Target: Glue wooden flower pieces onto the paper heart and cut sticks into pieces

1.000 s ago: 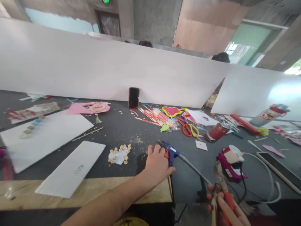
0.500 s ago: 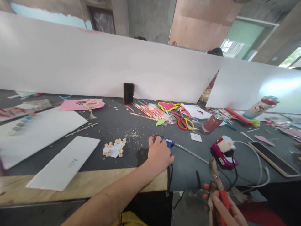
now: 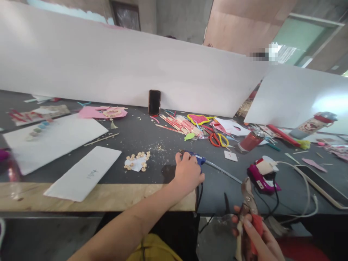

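My left hand (image 3: 188, 171) is closed around the blue glue gun (image 3: 200, 159), which lies on the dark table with a clear glue stick (image 3: 223, 171) running out of its back end. Low at the right, past the table's front edge, my right hand (image 3: 258, 235) grips metal pliers (image 3: 248, 197) with a red handle. The pliers' jaws are near the far end of the glue stick. Left of my left hand lies a small white piece (image 3: 137, 164) edged with cream-coloured clusters.
A white board (image 3: 83, 174) overlaps the wooden strip (image 3: 122, 197). Behind are an upright phone (image 3: 154, 102), striped sticks (image 3: 179, 124), scissors (image 3: 219, 139) and a red can (image 3: 251, 140). A magenta power block (image 3: 262, 177) with cables and another phone (image 3: 323, 185) lie right.
The camera view has shifted, so the table things appear further right and slightly higher. Both hands keep their holds on the glue gun and the pliers.
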Tool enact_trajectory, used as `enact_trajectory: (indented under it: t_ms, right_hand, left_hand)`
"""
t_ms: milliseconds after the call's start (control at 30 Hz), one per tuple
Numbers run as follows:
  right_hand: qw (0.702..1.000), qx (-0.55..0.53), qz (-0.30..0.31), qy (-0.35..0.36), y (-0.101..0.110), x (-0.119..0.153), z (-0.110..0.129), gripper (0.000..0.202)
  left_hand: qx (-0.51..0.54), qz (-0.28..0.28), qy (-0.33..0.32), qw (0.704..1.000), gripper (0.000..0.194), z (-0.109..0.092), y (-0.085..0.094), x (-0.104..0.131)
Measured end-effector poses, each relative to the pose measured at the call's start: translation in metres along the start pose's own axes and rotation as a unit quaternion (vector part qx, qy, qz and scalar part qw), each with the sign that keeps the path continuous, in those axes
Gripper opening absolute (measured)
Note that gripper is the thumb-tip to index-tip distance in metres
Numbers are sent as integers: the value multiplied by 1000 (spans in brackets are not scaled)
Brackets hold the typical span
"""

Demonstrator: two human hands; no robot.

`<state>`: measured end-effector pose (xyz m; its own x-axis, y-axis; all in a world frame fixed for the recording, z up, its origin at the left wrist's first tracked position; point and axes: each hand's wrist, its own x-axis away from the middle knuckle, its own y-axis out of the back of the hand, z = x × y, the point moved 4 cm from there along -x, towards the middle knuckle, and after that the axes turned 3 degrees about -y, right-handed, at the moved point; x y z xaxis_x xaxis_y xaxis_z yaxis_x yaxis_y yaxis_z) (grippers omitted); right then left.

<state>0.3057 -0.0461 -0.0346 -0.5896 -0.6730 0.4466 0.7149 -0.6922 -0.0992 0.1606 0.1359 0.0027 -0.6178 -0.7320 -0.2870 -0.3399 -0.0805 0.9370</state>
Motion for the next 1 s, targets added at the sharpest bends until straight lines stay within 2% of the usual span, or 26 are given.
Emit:
enact_trajectory:
  t_ms: [100,233,367,600,733,833,1000]
  right_hand:
    - [1000,-17,-4,12,-3,4,3,45]
    - [1000,-9,-2,16,-4,6,3,44]
    - [1000,-25,5,12,0,5,3,46]
    - [998,-46,-17,24,14,7,11,44]
    - [998,-52,-27,24,15,9,13,44]
    - [998,-40,-30,34,12,13,17,45]
    - [997,-46,-49,42,7,20,24,48]
  left_hand:
    - [-6,-1,10,1000,33,-1,0,-3]
    - [-4,0,27,1000,49,-5,-5,0]
    - [17,-1,60,998,38,-3,-5,2]
    - [68,-15,114,991,36,19,25,-8]
    - [92,-27,110,989,38,20,38,-13]
    - [88,-35,90,991,36,10,33,-16]
    - [71,-33,51,996,37,-16,5,-18]
